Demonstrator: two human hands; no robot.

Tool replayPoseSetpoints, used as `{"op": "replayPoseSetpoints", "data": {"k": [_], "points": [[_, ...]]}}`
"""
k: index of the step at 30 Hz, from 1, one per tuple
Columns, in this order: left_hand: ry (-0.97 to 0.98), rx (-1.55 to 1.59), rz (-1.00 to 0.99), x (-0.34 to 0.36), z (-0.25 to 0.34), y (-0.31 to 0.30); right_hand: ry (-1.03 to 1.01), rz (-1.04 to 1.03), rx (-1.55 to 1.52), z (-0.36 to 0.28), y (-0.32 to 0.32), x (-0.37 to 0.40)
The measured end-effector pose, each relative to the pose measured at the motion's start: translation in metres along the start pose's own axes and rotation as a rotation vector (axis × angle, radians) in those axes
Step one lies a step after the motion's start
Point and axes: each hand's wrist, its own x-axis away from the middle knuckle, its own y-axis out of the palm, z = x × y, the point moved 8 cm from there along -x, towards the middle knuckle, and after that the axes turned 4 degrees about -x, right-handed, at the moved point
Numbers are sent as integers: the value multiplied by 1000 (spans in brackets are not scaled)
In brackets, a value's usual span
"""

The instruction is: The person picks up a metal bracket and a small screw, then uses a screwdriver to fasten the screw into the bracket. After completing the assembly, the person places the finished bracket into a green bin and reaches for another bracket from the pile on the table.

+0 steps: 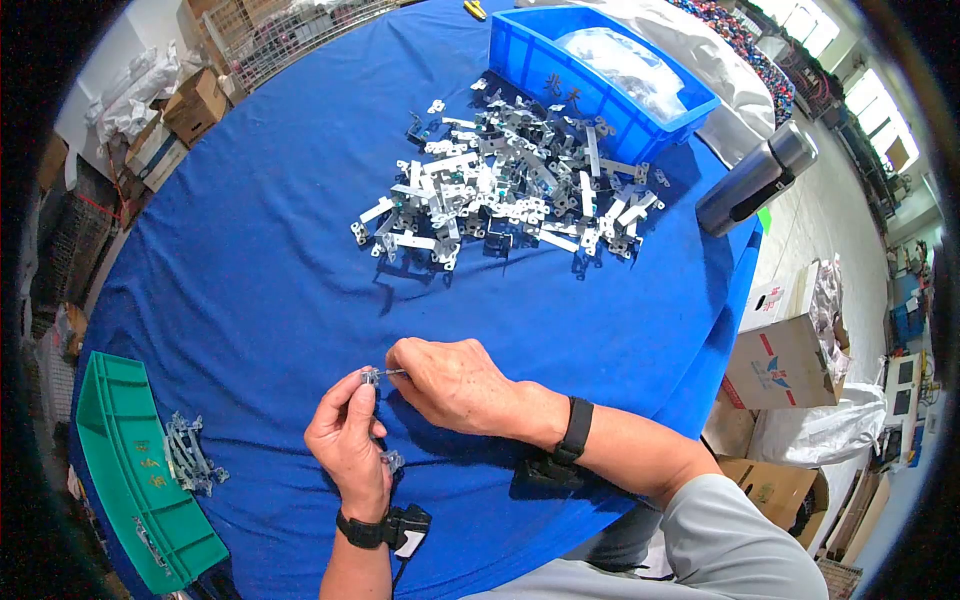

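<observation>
Your left hand (pixel 350 440) pinches a small metal bracket (pixel 370 377), while your right hand (pixel 455 385) grips a thin pin (pixel 394 372) lying crosswise, tip at the bracket.

A heap of parts (pixel 510 190) lies at the middle of the table (pixel 250 280), a bin (pixel 600 75) just behind it and a flask (pixel 755 180) to its right. Near the front, the left hand (pixel 348 440) and right hand (pixel 450 385) meet at a small part (pixel 371 377), with a tray (pixel 130 470) far left.
</observation>
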Motion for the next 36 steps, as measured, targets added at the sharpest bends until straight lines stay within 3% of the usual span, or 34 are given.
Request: {"op": "replayPoseSetpoints", "data": {"k": [4, 7, 13, 36], "points": [[7, 8, 0, -1, 0, 0, -29, -52, 107, 0, 3, 2], [33, -17, 11, -1, 0, 0, -16, 47, -9, -9, -8, -1], [46, -11, 1, -2, 0, 1, -18, -45, 88, 0, 3, 1], [0, -10, 2, 1, 1, 1, -36, -1, 130, -4, 0, 2]]}}
